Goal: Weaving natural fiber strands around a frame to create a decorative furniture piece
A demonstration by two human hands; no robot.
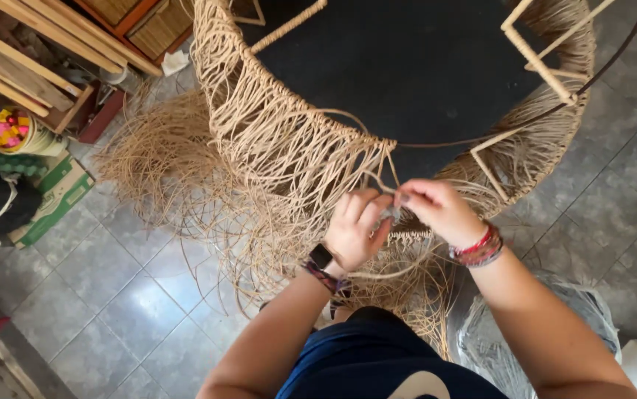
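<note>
Head view, rattan strand [388,177] pinched between both hands' grips

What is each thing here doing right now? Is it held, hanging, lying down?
Left hand: pinching tan wicker strands.
Right hand: pinching the same strands.
Round wicker-wrapped frame: partly woven, bare rods showing.
Loose tan wicker strands: hanging from the frame, spread on the floor.
Grey tiled floor: glossy.

The wicker strands [274,148] are pale tan, woven in loose loops around a black round seat [407,66]. The floor [111,295] has grey glossy tiles. The right hand [440,210] wears red bracelets [481,247]; the cardboard box [56,196] is green.
</note>
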